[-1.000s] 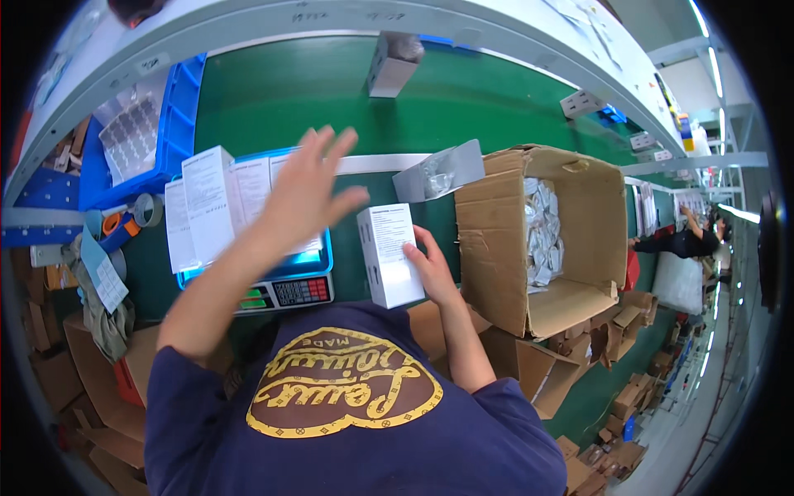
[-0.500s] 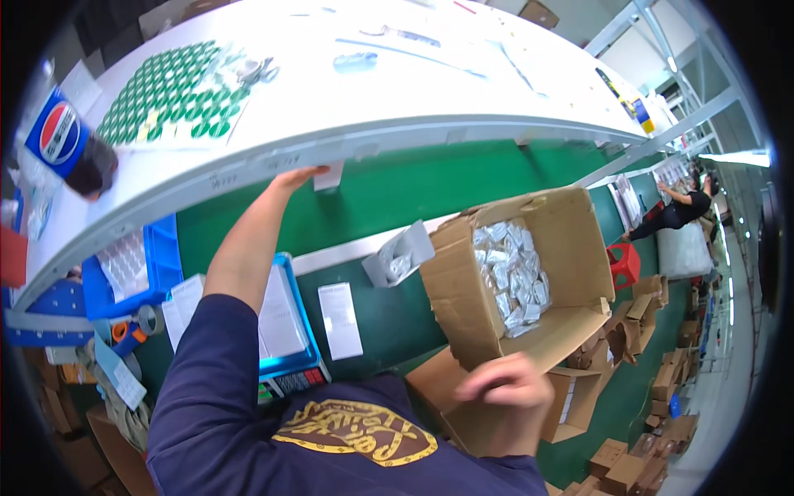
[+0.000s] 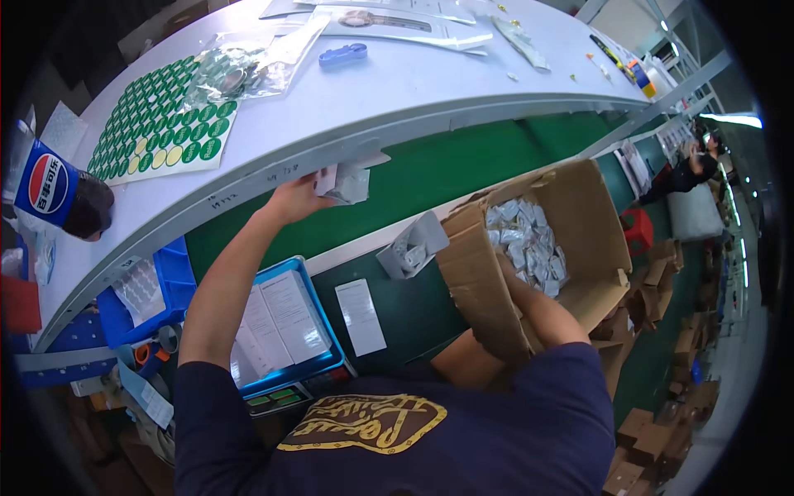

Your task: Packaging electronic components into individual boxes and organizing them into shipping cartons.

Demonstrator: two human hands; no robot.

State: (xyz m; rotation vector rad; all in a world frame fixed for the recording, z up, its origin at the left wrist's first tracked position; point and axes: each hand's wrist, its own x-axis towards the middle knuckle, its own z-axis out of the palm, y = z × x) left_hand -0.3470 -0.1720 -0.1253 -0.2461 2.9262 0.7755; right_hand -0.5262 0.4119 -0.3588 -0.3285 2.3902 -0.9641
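Under the edge of the raised white shelf, my left hand (image 3: 299, 200) is closed around a small white box (image 3: 354, 185) with its flaps open. My right arm reaches into a large open cardboard carton (image 3: 600, 248), where several small silver packets (image 3: 529, 236) lie in a heap. Only the back part of my right hand (image 3: 509, 279) shows at the packets; its fingers are hidden. Beside the carton stands another small white open box (image 3: 412, 250) with packets inside. A white printed slip (image 3: 361, 317) lies flat on the dark green bench.
A blue tray (image 3: 332, 357) of printed sheets sits left of the slip, with a blue bin (image 3: 172, 281) farther left. On the shelf are a cola bottle (image 3: 62, 186), a sheet of green round stickers (image 3: 157, 124) and a clear plastic bag (image 3: 248, 73). A red stool (image 3: 637, 230) stands beyond the carton.
My right hand has gone from above the carton's near edge down inside to the packets. The white box at my left hand has come farther into view, with its open flaps showing.
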